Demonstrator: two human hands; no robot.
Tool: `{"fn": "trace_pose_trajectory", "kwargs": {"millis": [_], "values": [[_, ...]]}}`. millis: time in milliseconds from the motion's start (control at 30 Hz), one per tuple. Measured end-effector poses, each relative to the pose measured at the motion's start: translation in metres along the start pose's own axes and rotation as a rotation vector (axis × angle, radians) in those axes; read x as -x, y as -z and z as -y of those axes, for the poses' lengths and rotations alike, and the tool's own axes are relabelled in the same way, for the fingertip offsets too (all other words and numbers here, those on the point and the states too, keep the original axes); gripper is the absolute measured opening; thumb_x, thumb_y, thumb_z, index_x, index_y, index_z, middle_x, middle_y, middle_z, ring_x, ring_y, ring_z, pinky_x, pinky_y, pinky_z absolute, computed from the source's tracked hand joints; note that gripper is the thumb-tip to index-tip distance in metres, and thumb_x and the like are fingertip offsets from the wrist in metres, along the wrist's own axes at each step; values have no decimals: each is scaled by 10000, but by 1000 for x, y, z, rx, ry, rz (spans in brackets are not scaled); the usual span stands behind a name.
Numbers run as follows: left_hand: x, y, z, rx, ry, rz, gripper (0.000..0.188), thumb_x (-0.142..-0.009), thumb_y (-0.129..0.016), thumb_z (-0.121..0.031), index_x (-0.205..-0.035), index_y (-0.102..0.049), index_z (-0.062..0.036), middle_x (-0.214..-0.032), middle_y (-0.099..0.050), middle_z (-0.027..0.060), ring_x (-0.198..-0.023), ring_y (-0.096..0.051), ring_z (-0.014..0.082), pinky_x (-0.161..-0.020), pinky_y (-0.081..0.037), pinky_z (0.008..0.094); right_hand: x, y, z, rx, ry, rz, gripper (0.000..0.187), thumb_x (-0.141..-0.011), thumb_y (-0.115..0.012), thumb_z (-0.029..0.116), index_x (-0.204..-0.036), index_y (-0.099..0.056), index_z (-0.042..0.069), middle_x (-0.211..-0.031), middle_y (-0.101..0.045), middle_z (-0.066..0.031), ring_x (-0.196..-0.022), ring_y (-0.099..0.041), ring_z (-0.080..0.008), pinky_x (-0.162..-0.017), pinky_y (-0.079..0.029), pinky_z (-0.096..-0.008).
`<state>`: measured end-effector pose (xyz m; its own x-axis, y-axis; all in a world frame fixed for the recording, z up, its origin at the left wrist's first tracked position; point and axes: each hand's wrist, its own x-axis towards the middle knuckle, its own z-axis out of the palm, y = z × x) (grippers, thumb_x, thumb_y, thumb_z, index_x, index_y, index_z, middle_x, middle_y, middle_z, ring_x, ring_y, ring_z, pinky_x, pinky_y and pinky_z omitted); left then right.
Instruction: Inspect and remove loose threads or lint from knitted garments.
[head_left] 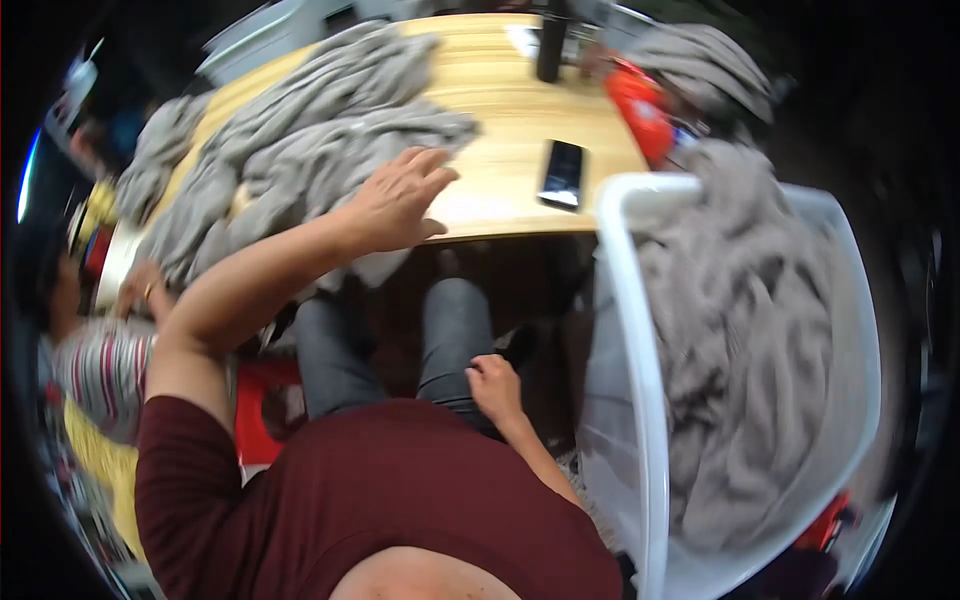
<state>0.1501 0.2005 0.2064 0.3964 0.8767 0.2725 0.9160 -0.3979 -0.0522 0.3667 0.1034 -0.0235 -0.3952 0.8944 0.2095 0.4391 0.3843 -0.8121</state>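
Nearest the lens: your maroon shirt (400, 470), plain knit, above your blue-grey jeans (455, 325). Your left hand (400, 200) is over the near edge of the table (500, 110), palm down, fingers spread, nothing visible in its grasp. It is at the right margin of the grey cloth (330, 145); contact cannot be told. Your right hand (492, 387) is beside your right thigh, fingers loosely curled; you cannot tell from this view whether it holds anything.

Writing: marks on the red bag (640, 105) are too blurred to read.

Materials: cloth soft, fleecy, rumpled into long folds across the table's left half. Tabletop pale yellow, wood-grained. Phone (562, 175) flat, dark, glossy, right of your left hand. Bottle (551, 45) black, cylindrical, upright at the far side. On your right, a translucent white plastic tub (640, 400), round-cornered, holds a second grey cloth (740, 340), heaped and creased. At left, a co-worker's striped sleeve (105, 365).
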Motion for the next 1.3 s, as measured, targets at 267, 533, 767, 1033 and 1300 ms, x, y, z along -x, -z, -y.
{"fn": "trace_pose_trajectory", "kwargs": {"millis": [267, 533, 767, 1033, 1300], "values": [[184, -89, 57, 380, 467, -231, 131, -547, -508, 2, -672, -512, -35, -661, -533, 173, -661, -533, 378, -596, -439, 443, -32, -6, 36, -151, 11, 132, 97, -740, -584, 62, -823, -575, 12, -767, -579, -123, -665, -568, -235, -599, -447, -318], [235, -48, -17, 715, 241, 145, 163, -510, -521, 11, -647, -436, -7, -664, -494, 135, -669, -518, 333, -550, -412, 411, -122, -34, 86, -258, 144, -90, 429, -751, -567, -1, -1152, -417, -27, -1019, -480, -129, -735, -542, -155, -601, -460, -225], [264, -19, 2, 1084, 605, 101, 246, -547, -480, 77, -766, -562, -1, -685, -543, 138, -665, -552, 293, -579, -431, 341, -164, -54, 71, 729, 577, -78, 316, -696, -555, 70, -1010, -572, 98, -1107, -503, -118, -889, -486, -272, -741, -401, -354], [299, -11, 0, 309, 746, -18, 353, -571, -680, -74, -905, -573, -33, -919, -562, 125, -815, -542, 317, -718, -440, 364, -124, -33, 90, -10, 199, 510, 64, -724, -564, 65, -768, -579, 20, -685, -585, -112, -683, -562, -295, -594, -434, -347], [260, -93, 11, 430, 1272, -60, 412, -681, -662, -151, -1032, -519, 8, -996, -550, 148, -951, -543, 276, -773, -444, 326, -122, -52, 72, 504, 400, 435, 280, -595, -593, 45, -873, -577, 78, -811, -559, -105, -844, -510, -303, -729, -400, -397]]}}
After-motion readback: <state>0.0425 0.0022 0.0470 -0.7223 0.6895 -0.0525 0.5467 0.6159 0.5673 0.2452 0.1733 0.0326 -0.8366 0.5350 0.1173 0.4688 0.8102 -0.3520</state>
